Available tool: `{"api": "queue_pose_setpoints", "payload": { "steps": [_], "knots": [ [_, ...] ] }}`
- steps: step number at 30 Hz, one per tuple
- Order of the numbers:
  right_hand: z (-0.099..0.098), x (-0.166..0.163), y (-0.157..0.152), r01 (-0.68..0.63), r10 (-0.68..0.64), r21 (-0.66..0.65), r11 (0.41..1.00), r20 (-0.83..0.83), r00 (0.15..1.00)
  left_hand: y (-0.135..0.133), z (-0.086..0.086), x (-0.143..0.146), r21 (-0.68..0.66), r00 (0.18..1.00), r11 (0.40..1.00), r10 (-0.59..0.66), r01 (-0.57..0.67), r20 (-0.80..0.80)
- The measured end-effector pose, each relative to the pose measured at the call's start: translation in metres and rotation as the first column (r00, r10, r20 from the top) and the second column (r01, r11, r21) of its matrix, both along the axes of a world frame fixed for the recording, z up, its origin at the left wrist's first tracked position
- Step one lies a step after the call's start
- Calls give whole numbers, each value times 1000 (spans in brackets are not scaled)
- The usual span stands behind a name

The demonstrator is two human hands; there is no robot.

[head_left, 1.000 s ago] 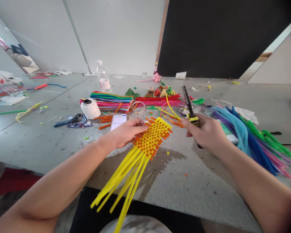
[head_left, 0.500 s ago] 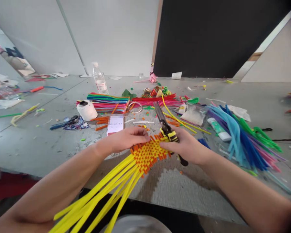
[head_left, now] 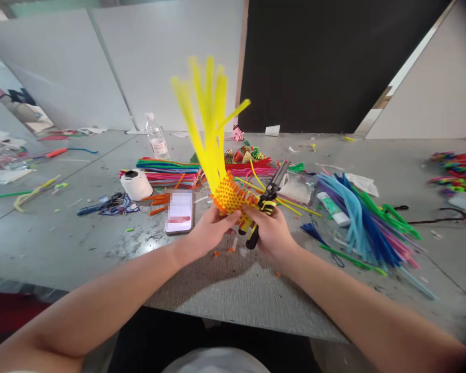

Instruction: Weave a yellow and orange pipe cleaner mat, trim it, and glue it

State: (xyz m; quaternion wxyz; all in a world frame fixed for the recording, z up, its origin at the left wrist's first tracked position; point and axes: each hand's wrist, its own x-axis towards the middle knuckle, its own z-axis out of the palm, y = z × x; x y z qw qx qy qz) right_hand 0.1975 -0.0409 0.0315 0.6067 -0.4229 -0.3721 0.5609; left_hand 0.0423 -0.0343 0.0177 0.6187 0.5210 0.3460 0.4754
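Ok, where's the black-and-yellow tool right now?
In the head view, the black-and-yellow tool is just right of centre, held in the right hand, immediately right of the yellow-and-orange woven piece.

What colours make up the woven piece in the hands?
Yellow and orange; the woven piece shows best in the head view.

We looked through one camera worn on the person's head, facing forward and tipped down over the grey table. The forearms ran in from the lower corners, so we had the left hand and right hand close, near mid-view. The dark lap lay below us at the bottom edge; the white panel and black panel stood farther off, across the top.
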Motion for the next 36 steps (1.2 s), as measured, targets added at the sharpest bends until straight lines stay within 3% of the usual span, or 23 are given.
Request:
{"api": "queue_pose_setpoints", "payload": {
  "steps": [3, 6, 12, 15, 18, 21, 27, 36],
  "knots": [
    [-1, 5, -1, -75, 74, 0, 997, 203, 977, 4, 0, -1, -82, 991, 993, 97, -90, 90],
    [4, 23, 3, -70, 55, 15, 997, 461, 886, 16, 5, -17, -81, 983, 986, 151, -143, 104],
    [15, 52, 9, -168, 73, 22, 986, 839, 539, 31, 20, -44, -87, 970, 969, 238, -233, 56],
    [21, 52, 3, -195, 81, -13, 981, 934, 347, 25, 32, -47, -5, 976, 976, 218, -218, -22],
    [25, 46, -6, -241, 92, -31, 970, 965, 245, 19, 42, -47, 84, 963, 965, 255, -248, -86],
    [27, 40, -12, -273, 114, -56, 960, 973, 199, 15, 46, -49, 134, 969, 966, 232, -219, -89],
    [28, 33, -16, -288, 137, -80, 954, 974, 183, 11, 45, -47, 107, 991, 988, 116, -107, -73],
    [32, 27, -23, -285, 172, -112, 952, 965, 196, 12, 35, -36, 155, 987, 975, 159, -157, -1]
  ]
}}
